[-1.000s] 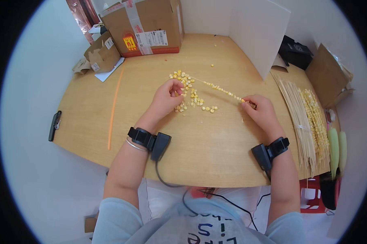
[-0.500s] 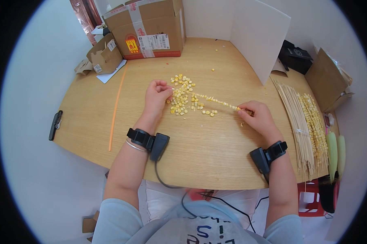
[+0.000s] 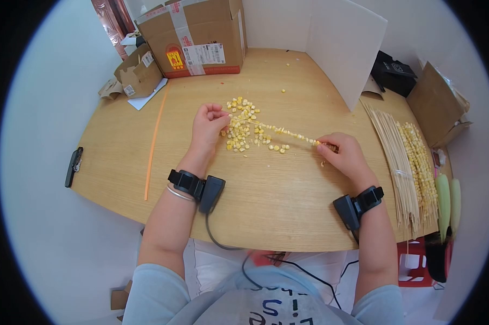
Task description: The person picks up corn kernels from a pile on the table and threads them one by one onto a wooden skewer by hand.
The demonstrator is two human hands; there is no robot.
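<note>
A thin skewer [image 3: 288,132] threaded with yellow and pale corn kernels slants across the middle of the table. My right hand [image 3: 344,154] pinches its right end between thumb and fingers. At the other end, the bare tip reaches my left hand [image 3: 207,125], whose thumb and fingers are closed on what looks like a pale corn kernel. A loose pile of corn kernels [image 3: 238,132] lies just beside my left fingertips and partly under the skewer. Several stray kernels [image 3: 279,148] rest below the skewer.
On the right lie a bundle of bare skewers [image 3: 393,162], a row of filled corn skewers [image 3: 418,168] and corn cobs in husk [image 3: 443,200]. A cardboard box [image 3: 196,40] and a white board [image 3: 344,51] stand at the back. An orange strip [image 3: 156,143] marks the left.
The skewer's bare left end now shows lying over the kernel pile up to my left fingertips. My left hand has shifted very slightly; my right hand stays nearly in place.
</note>
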